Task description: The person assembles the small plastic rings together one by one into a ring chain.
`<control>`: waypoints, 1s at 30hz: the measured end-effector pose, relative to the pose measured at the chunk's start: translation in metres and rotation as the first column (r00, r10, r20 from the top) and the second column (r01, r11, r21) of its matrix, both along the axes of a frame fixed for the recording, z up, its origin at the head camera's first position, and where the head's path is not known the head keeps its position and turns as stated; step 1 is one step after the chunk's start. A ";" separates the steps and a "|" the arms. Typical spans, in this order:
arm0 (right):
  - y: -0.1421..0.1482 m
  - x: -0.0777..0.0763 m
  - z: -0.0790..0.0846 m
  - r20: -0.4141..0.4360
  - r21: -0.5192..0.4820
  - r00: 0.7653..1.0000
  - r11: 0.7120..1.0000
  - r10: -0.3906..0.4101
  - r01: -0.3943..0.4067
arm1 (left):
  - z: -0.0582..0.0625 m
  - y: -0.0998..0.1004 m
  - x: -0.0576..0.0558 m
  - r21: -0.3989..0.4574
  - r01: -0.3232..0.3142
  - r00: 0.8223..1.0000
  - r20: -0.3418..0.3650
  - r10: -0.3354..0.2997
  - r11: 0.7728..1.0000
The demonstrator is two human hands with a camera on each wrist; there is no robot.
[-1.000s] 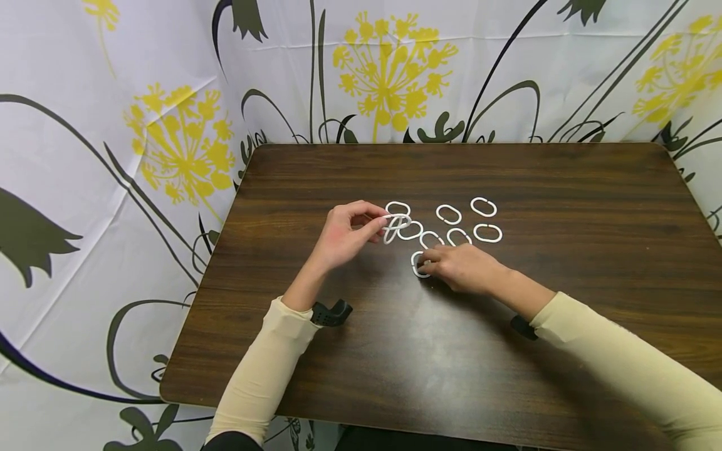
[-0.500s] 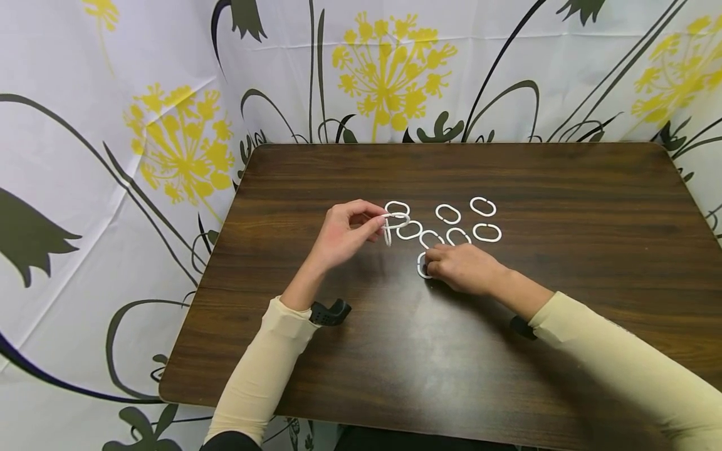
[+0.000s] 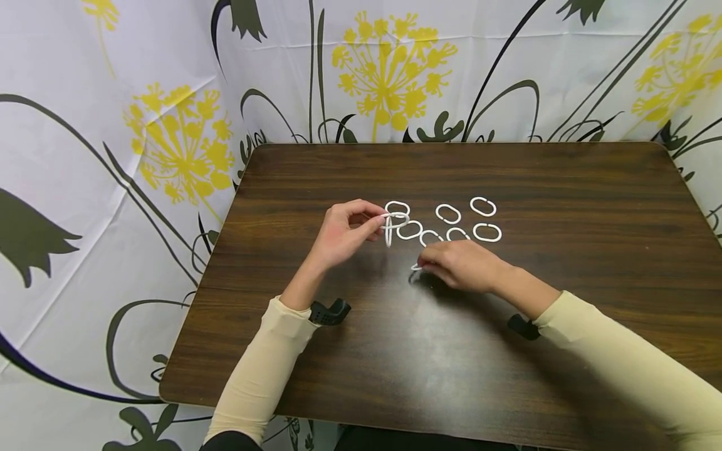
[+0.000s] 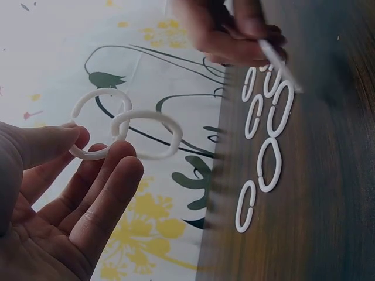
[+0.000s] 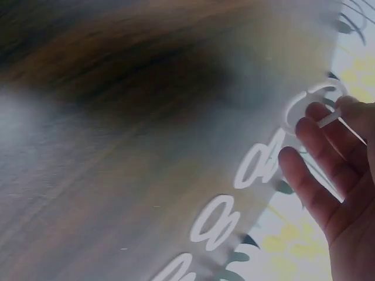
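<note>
My left hand (image 3: 346, 235) is raised over the table and pinches a white oval plastic link (image 4: 99, 92) with a gap in its side. A second white link (image 4: 177, 140) hooks through it and hangs from it. To the right and nearer the front edge, my right hand (image 3: 462, 266) pinches another white link (image 3: 416, 268) between thumb and fingers, tilted and just off the tabletop. In the right wrist view, part of that link is hidden behind the fingertips. Several loose white links (image 3: 487, 242) lie flat beyond and between the hands.
The loose links rest on a dark wood-grain table (image 3: 316, 169), some close together. A white cloth (image 3: 282, 75) printed with yellow flowers and dark stems hangs behind and to the left. Each wrist wears a black camera mount (image 3: 330, 312).
The right hand first slid the nearest link a little to the right on the table, then lifted and tilted it. The left hand stays in place; its hanging link has swung to upright.
</note>
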State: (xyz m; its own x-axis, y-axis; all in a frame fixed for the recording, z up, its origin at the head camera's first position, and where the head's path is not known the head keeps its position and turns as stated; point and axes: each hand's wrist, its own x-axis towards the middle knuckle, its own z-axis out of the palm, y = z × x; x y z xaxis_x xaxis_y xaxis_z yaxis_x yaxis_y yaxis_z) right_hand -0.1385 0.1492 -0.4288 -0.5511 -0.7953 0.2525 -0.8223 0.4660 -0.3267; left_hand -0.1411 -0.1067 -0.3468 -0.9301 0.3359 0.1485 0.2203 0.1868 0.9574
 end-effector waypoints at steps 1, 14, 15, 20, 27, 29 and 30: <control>-0.001 0.000 0.004 0.006 -0.019 1.000 1.000 0.007 -0.007 | 0.000 0.000 0.000 0.002 0.000 1.000 0.000 0.000 1.000; -0.011 -0.003 0.052 0.217 -0.377 0.971 0.926 0.096 -0.007 | 0.003 0.002 0.001 -0.024 0.004 1.000 -0.020 -0.005 1.000; -0.012 -0.003 0.055 0.242 -0.411 0.965 0.911 0.097 0.011 | 0.003 0.002 0.001 -0.033 0.005 1.000 -0.025 -0.005 0.999; -0.018 -0.005 0.066 0.459 -0.497 0.887 0.842 0.051 0.208 | 0.003 0.003 0.003 -0.046 0.012 0.999 -0.037 -0.014 0.999; -0.026 -0.015 0.074 0.663 -0.476 0.749 0.758 -0.024 0.446 | -0.014 0.001 -0.006 -0.047 0.018 0.999 -0.050 -0.021 0.999; -0.027 -0.018 0.075 0.695 -0.466 0.719 0.744 -0.029 0.480 | -0.021 0.001 -0.010 -0.047 0.017 0.998 -0.056 -0.020 0.999; -0.027 -0.019 0.075 0.707 -0.457 0.707 0.741 -0.034 0.492 | -0.023 0.000 -0.011 -0.047 0.016 0.998 -0.061 -0.019 0.999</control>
State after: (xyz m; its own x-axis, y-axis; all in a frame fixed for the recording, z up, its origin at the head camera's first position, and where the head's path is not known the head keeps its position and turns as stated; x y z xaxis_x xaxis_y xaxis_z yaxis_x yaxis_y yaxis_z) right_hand -0.1576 0.1223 -0.3540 -0.9092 -0.4015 0.1105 -0.1860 0.1539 -0.9704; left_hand -0.1525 -0.1065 -0.3697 -0.9137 0.3597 0.1891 0.2821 0.2266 0.9322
